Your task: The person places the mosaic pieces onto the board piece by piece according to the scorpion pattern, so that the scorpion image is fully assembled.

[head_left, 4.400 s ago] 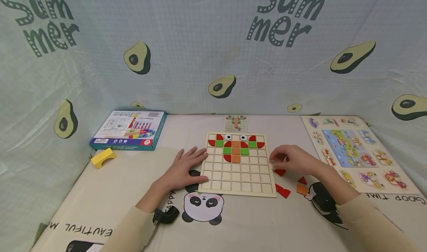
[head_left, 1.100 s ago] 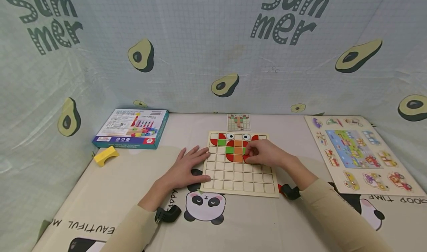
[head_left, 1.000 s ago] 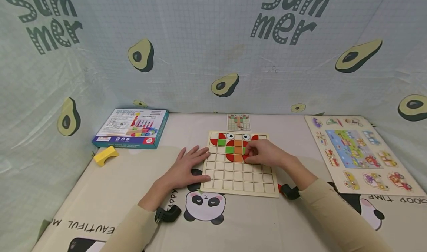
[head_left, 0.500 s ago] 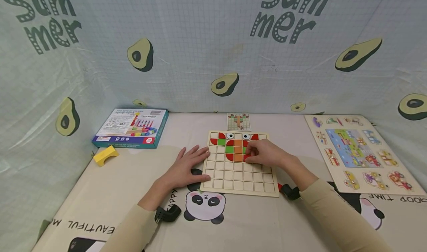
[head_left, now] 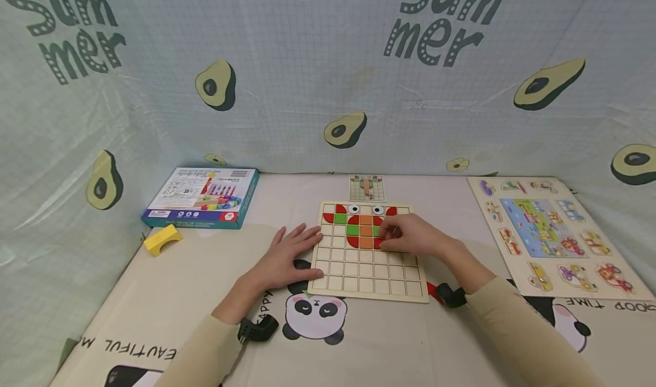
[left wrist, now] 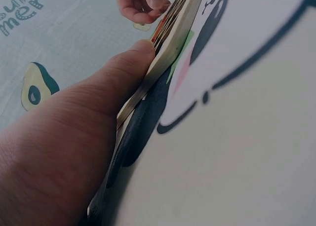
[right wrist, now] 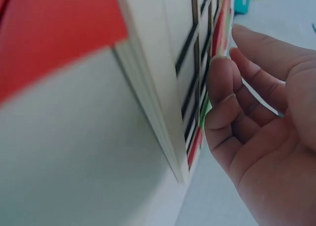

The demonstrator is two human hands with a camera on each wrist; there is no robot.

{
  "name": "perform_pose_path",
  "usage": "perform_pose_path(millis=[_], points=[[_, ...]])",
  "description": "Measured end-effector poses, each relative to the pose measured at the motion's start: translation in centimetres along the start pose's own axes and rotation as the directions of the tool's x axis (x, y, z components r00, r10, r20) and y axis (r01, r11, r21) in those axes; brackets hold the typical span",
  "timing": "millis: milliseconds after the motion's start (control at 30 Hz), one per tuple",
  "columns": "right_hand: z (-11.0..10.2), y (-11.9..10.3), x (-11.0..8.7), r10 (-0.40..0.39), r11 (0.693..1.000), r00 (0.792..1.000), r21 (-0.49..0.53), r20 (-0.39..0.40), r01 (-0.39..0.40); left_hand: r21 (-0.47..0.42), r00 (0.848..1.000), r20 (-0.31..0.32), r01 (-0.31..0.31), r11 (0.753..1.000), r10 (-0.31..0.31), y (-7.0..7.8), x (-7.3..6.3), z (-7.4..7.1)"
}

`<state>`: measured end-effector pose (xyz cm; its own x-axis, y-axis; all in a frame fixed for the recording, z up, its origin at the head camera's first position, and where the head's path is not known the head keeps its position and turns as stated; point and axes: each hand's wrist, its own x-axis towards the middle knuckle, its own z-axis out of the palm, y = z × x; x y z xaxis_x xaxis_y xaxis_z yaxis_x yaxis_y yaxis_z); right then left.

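Note:
A square wooden grid board (head_left: pixel 366 270) lies on the table, with red, green and orange tiles and two eye tiles in its upper rows. My left hand (head_left: pixel 287 259) rests spread at its left edge; in the left wrist view, the thumb (left wrist: pixel 133 63) touches the board's side. Over the right part of the board is my right hand (head_left: pixel 415 236), its fingertips beside a red rounded tile (head_left: pixel 378 243) seated in the grid. In the right wrist view, the loosely bent fingers (right wrist: pixel 222 80) hold nothing visible. That hand covers some tiles at the upper right.
Behind the board lies a small pattern card (head_left: pixel 366 188). At the right is a picture puzzle board (head_left: pixel 543 273). On the left are a boxed toy set (head_left: pixel 200 198) and a yellow arch block (head_left: pixel 163 239). Red pieces (head_left: pixel 432 290) lie by the board's lower right corner, partly hidden.
My right hand has come from the loose pieces right of the board to the grid, placed a red rounded tile, and just drawn slightly right off it. The left hand stays put.

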<state>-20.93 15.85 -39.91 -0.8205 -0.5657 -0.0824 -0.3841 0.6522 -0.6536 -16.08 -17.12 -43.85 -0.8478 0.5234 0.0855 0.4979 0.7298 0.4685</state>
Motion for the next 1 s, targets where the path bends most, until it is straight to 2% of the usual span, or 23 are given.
perform_pose_path(millis=[100,300,533,1000], points=[[-0.7,0.1,-0.8,-0.019,1.000,1.000,0.015,-0.013,0.019,-0.001,1.000,0.002,0.004,1.000,-0.004,0.0,0.0,0.0],[-1.9,1.1,-2.5,-0.008,1.000,1.000,0.026,-0.031,0.009,0.008,1.000,0.006,0.007,1.000,-0.007,-0.1,0.0,0.0],[-3.0,2.6,-5.5,-0.010,1.000,0.999,0.025,-0.047,0.011,0.001,1.000,0.005,-0.002,1.000,0.002,-0.1,0.1,0.0],[-3.3,5.4,-11.8,0.009,0.998,1.000,0.056,-0.018,-0.008,0.000,1.000,0.003,-0.007,1.000,0.007,0.1,0.0,-0.3]])
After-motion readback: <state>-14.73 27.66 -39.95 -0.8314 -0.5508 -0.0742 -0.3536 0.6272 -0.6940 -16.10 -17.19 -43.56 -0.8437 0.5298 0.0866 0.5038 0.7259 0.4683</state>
